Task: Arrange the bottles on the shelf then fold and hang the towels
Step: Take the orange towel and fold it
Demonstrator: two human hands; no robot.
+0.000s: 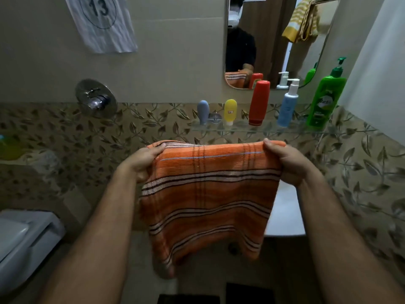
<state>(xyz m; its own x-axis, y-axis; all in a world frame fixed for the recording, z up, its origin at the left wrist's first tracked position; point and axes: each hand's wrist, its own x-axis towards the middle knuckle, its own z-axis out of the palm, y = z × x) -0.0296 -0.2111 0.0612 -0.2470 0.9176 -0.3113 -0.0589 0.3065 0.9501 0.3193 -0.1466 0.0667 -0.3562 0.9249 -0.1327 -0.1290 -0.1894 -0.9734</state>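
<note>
An orange towel (208, 194) with dark and pale stripes hangs doubled in front of me. My left hand (142, 163) grips its upper left corner and my right hand (289, 163) grips its upper right corner, so the top edge is stretched level. On the glass shelf (241, 128) behind it stand a grey tube (203, 111), a yellow tube (230, 111), a red bottle (259, 102), a blue pump bottle (288, 106) and a tall green pump bottle (326, 99). A yellow striped towel (303, 20) hangs on a rail at the top right.
A mirror (271, 29) is above the shelf. A white basin (285, 213) sits below the towel's right side. A chrome tap control (96, 98) is on the wall at left, a toilet lid (24, 240) at lower left, and a numbered paper (100, 20) above.
</note>
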